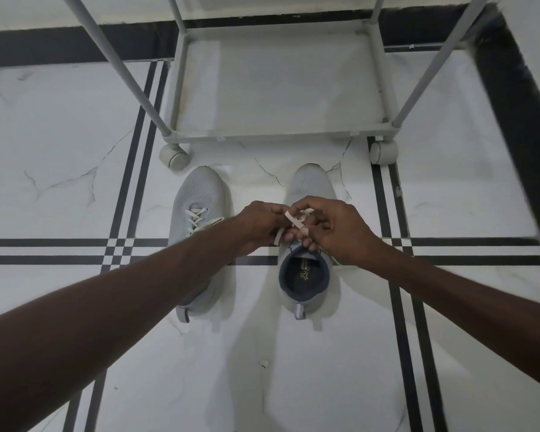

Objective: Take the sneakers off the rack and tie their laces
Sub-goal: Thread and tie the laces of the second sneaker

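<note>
Two light grey sneakers stand side by side on the floor, toes toward the rack. The left sneaker [200,194] shows loose white laces; my left forearm crosses over its heel half. Above the tongue of the right sneaker [310,182] both hands meet. My left hand [259,226] pinches one strand of the white lace [293,220], and my right hand [334,232] pinches the other strand beside it. The lace crosses between my fingers. The right sneaker's dark opening shows just below my hands.
The grey wheeled rack [275,137] stands just beyond the sneakers' toes, its bottom shelf bare, with casters [173,155] at its front corners. White marble floor with black stripes [131,169] surrounds everything. A dark band runs along the wall at the top.
</note>
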A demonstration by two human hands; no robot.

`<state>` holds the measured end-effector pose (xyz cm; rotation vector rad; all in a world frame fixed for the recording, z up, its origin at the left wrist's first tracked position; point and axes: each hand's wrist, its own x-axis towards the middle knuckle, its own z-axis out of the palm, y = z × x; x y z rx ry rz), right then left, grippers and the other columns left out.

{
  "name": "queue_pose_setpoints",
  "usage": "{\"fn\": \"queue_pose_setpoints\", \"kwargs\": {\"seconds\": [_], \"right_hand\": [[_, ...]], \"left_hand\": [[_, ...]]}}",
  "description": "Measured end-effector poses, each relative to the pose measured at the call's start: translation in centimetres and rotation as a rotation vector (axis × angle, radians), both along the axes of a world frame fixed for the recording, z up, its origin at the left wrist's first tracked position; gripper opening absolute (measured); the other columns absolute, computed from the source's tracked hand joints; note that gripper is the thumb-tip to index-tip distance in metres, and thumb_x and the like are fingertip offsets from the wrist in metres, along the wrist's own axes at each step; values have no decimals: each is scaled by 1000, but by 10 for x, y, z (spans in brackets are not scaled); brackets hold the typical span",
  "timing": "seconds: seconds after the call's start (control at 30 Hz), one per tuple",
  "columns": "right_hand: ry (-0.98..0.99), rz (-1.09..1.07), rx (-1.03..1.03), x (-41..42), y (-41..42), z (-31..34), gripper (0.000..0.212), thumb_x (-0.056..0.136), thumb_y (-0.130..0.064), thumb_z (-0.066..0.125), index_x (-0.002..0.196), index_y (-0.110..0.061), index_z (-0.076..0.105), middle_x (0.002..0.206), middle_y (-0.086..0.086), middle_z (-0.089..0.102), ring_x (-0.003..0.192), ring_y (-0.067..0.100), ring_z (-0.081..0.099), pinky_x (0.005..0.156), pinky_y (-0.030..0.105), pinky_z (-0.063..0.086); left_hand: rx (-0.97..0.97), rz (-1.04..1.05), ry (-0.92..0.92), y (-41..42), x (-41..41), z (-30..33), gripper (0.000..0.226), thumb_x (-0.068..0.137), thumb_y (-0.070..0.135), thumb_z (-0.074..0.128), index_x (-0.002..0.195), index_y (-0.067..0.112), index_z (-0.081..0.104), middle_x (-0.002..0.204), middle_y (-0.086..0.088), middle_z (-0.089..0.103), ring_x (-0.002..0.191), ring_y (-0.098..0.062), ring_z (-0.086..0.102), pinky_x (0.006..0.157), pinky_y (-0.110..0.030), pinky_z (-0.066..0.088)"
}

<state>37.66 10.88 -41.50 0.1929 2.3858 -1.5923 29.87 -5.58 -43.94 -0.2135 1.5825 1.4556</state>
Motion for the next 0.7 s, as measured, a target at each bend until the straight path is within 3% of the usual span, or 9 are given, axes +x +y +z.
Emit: {"fn": "queue_pose_setpoints", "kwargs": {"seconds": [0.07,0.17,0.23,0.3,0.4,0.5,0.6,0.7], "right_hand": [[-3,0,-1,0,1,1,36,88,8,59,108,-21,68,78,17,70,65,27,72,62,36,62],[-5,-25,-2,0,3,-1,36,88,8,58,106,-21,69,77,13,72,64,27,72,58,32,61],[0,-45,-4,1,2,-4,31,89,4,61,103,-22,70,71,10,72,57,20,69,54,30,59],[2,-64,2,2,1,-5,26,89,1,63,100,-22,70,66,9,71,51,13,66,52,29,57],[-34,-55,15,2,-1,-6,29,87,4,62,106,-18,61,72,10,71,55,15,66,55,36,60],[-131,-71,-59,1,3,-10,37,85,1,69,110,-17,48,87,15,72,63,22,65,62,41,58],[-166,-70,-79,-1,5,-13,35,85,4,66,109,-15,49,89,21,70,64,20,63,61,38,53],[-196,-101,-80,-3,10,-13,28,85,7,63,107,-8,53,80,18,70,56,13,62,55,28,53]], "left_hand": [[28,-24,-26,-2,-1,2,19,93,-5,56,108,-5,69,93,-23,66,67,-20,63,74,-29,56],[120,-69,-40,-7,2,5,15,94,-1,57,100,0,71,95,-18,67,76,-18,64,77,-26,54],[143,-93,-47,-8,7,5,16,88,8,69,101,-1,72,95,-17,67,78,-17,61,74,-25,51],[102,-99,-45,-6,12,1,32,78,21,81,102,1,73,97,-18,63,79,-20,55,70,-26,51],[19,-43,5,-4,16,-4,21,82,20,77,95,3,75,93,-19,61,71,-18,50,58,-25,51],[-25,-19,54,-4,17,-5,12,91,19,68,89,10,76,80,-12,60,63,-13,49,55,-21,48],[10,-92,97,-3,19,3,17,97,17,59,85,14,71,72,-5,59,58,-10,49,56,-20,45],[-20,-230,256,-3,15,12,17,94,19,65,87,5,71,72,-12,65,58,-13,59,57,-23,51]]}}
